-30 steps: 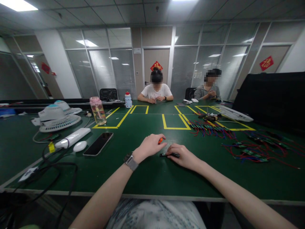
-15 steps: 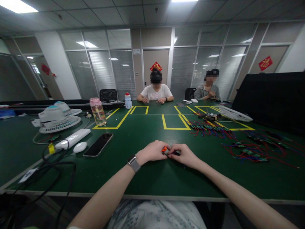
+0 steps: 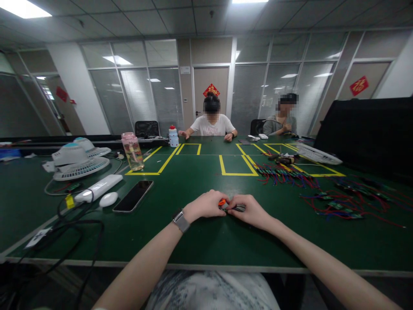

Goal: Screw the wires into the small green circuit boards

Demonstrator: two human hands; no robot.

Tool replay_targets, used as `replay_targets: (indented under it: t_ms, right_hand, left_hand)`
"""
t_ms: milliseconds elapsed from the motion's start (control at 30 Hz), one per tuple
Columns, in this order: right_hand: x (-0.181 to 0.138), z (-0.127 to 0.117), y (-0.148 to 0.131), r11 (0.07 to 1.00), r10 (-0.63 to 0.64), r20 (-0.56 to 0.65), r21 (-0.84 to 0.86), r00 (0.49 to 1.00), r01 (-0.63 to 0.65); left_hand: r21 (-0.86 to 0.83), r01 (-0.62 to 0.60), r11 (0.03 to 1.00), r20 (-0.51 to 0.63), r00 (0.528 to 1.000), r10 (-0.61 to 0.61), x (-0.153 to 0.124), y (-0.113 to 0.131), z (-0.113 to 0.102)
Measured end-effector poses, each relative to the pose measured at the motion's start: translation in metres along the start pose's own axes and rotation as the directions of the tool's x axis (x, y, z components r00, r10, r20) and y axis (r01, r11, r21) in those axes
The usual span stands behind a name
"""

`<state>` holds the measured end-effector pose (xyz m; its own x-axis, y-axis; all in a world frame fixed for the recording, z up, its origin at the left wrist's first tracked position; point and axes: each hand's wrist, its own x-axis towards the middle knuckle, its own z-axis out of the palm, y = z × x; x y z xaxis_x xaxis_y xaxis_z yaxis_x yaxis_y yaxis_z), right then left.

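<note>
My left hand [image 3: 206, 206] is closed in a pinch on a small orange part [image 3: 221, 202], just above the green table [image 3: 200, 241]. My right hand [image 3: 250, 209] is closed on a small black part [image 3: 238, 209]. The fingertips of both hands meet, and the orange and black parts touch between them. A watch sits on my left wrist [image 3: 180, 221]. Much of both parts is hidden by my fingers.
A phone [image 3: 133, 195], white mouse [image 3: 108, 198], white power strip [image 3: 97, 187], two fans [image 3: 77, 161] and a pink bottle [image 3: 132, 150] lie at left. Wired green boards [image 3: 338, 202] spread at right. Two people sit at the far side. Black cables [image 3: 74, 232] hang over the near left edge.
My hands came together: one second ago they were apart with the black part on the table; now they meet, joined at the parts. The person opposite spread their hands.
</note>
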<state>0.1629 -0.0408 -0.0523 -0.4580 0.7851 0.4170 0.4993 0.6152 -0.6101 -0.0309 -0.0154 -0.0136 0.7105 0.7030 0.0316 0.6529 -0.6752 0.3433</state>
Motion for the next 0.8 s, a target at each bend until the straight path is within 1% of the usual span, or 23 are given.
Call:
replay_targets:
  t_ms: [100, 200, 333, 500, 600, 700, 767, 800]
  right_hand:
    - [0.0, -0.004, 0.002, 1.0, 0.001, -0.033, -0.002, 0.999, -0.001]
    - [0.001, -0.01, 0.007, 0.999, 0.034, -0.083, -0.028, 0.996, -0.036]
    - [0.002, -0.016, 0.015, 0.984, 0.076, -0.126, -0.15, 0.989, -0.094]
    - [0.002, -0.022, 0.022, 0.94, 0.125, -0.083, -0.31, 0.989, -0.145]
    - [0.002, -0.023, 0.026, 0.917, 0.173, -0.068, -0.352, 0.983, -0.186]
    - [0.002, -0.024, 0.028, 0.904, 0.197, -0.065, -0.374, 0.978, -0.207]
    - [0.003, -0.024, 0.029, 0.895, 0.207, -0.065, -0.389, 0.976, -0.216]
    - [0.003, -0.024, 0.029, 0.891, 0.211, -0.065, -0.397, 0.975, -0.219]
  left_hand:
    - [0.012, -0.015, 1.0, -0.003, 1.0, 0.016, -0.001, -0.001, -0.002]
    - [0.008, 0.012, 1.0, -0.009, 1.0, -0.012, -0.002, -0.002, -0.004]
    - [-0.011, 0.057, 0.998, -0.012, 0.998, -0.057, -0.003, -0.005, -0.007]
    - [0.033, 0.087, 0.996, -0.031, 0.996, -0.086, -0.003, -0.011, -0.012]
    - [0.066, 0.123, 0.99, -0.073, 0.99, -0.118, -0.005, -0.016, -0.016]
    - [0.106, 0.192, 0.976, -0.108, 0.978, -0.181, -0.009, -0.019, -0.021]
    - [0.101, 0.216, 0.971, -0.073, 0.975, -0.21, -0.011, -0.021, -0.024]
    - [0.084, 0.208, 0.975, -0.039, 0.978, -0.205, -0.012, -0.021, -0.025]
